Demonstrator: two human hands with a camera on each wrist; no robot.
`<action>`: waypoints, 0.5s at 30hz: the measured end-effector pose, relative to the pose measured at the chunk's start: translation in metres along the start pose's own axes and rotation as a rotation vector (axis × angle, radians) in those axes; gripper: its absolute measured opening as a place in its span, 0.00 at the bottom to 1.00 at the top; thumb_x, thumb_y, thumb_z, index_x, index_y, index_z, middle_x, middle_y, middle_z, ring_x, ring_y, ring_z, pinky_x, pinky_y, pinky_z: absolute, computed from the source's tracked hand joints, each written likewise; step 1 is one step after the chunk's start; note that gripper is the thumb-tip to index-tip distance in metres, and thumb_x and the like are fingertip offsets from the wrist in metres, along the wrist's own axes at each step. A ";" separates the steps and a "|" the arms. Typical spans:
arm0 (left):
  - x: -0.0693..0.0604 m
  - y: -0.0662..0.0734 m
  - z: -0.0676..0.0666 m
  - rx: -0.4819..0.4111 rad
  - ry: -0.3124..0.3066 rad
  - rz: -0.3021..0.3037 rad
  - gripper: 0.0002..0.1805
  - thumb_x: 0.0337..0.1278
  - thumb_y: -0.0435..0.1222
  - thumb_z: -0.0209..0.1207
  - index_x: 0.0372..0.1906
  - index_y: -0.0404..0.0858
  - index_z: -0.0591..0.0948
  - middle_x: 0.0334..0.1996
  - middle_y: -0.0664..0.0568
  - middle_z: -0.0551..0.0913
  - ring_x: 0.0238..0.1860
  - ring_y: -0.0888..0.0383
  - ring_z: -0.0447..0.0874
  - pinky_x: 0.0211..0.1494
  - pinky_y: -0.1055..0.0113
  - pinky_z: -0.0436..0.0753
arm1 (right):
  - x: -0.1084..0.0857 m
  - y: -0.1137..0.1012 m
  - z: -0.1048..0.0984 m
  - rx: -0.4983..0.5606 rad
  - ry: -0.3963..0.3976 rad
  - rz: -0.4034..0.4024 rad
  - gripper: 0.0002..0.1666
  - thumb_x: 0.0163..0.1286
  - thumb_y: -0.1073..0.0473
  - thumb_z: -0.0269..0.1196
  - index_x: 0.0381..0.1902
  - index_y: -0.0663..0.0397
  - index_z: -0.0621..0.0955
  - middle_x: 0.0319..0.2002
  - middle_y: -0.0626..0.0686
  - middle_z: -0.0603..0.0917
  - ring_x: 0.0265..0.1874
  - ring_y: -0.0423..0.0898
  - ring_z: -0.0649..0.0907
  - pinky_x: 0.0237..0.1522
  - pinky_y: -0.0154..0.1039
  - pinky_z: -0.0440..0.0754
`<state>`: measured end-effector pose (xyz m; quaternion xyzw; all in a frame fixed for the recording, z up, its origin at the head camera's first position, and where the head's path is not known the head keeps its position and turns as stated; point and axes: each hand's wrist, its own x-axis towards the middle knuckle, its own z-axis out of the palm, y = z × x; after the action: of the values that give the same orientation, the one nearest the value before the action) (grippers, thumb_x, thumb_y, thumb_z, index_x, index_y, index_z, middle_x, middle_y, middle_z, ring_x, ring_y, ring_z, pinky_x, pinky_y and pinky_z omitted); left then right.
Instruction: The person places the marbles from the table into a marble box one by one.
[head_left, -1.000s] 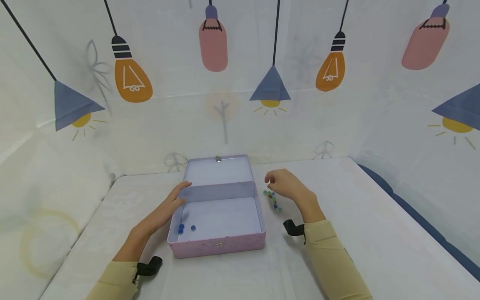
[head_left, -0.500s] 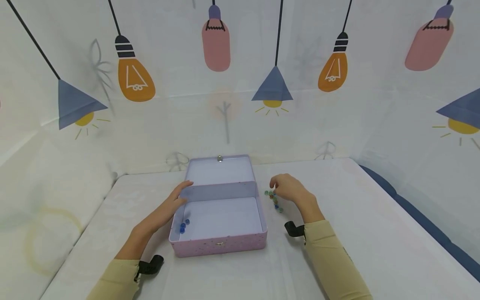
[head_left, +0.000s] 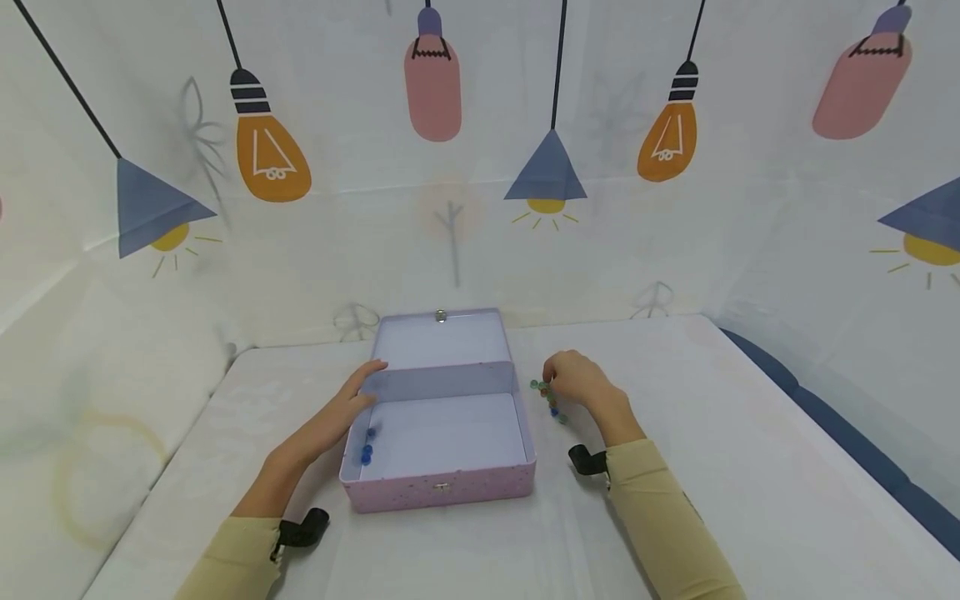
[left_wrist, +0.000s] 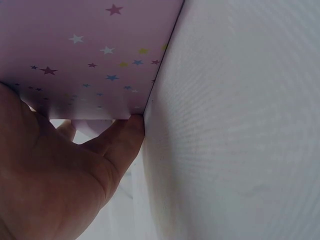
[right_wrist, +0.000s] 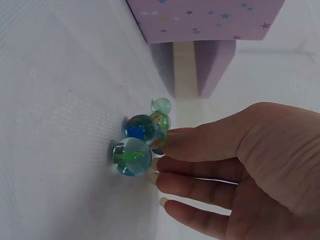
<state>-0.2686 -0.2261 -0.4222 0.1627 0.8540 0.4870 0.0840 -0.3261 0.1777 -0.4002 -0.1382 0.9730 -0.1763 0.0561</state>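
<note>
A pink star-patterned tin box (head_left: pixel 480 485) stands on the white cloth, its lid (head_left: pixel 440 343) folded back. Several blue marbles (head_left: pixel 367 454) lie inside along its left wall. My left hand (head_left: pixel 330 422) holds the box at its rear left corner, thumb over the rim; in the left wrist view, fingers (left_wrist: pixel 131 137) reach behind the corner. My right hand (head_left: pixel 585 387) is right of the box at a short line of green, brown and blue glass marbles (right_wrist: pixel 132 156). Its thumb and fingertips pinch at one, mostly hidden, with a bit of blue showing between them.
The white table cloth (head_left: pixel 637 358) extends around the box. Behind it hangs a white curtain (head_left: pixel 337 250) printed with lamps and bulbs. A dark blue edge (head_left: pixel 847 429) runs along the right side. Black wrist camera mounts (head_left: pixel 588 460) sit on both wrists.
My right hand has lowered its fingertips to the marbles and closed them. A loose blue marble in the box has rolled left and back to the wall. My left hand keeps its hold.
</note>
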 end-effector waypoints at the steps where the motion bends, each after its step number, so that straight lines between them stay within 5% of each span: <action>1: 0.000 0.000 0.000 0.001 0.002 -0.002 0.32 0.75 0.37 0.41 0.79 0.50 0.49 0.81 0.45 0.36 0.81 0.39 0.28 0.74 0.28 0.37 | 0.001 0.000 0.001 -0.001 0.001 0.002 0.10 0.62 0.63 0.64 0.41 0.57 0.87 0.44 0.56 0.89 0.37 0.47 0.84 0.42 0.49 0.83; 15: 0.002 -0.003 0.000 -0.003 0.002 0.000 0.32 0.75 0.37 0.41 0.79 0.50 0.49 0.81 0.45 0.36 0.81 0.39 0.28 0.74 0.28 0.37 | 0.001 -0.003 0.001 0.002 0.003 0.009 0.08 0.61 0.65 0.64 0.36 0.58 0.89 0.39 0.56 0.90 0.32 0.46 0.82 0.39 0.45 0.83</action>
<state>-0.2707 -0.2268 -0.4244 0.1622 0.8534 0.4883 0.0833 -0.3263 0.1746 -0.4006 -0.1336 0.9735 -0.1771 0.0557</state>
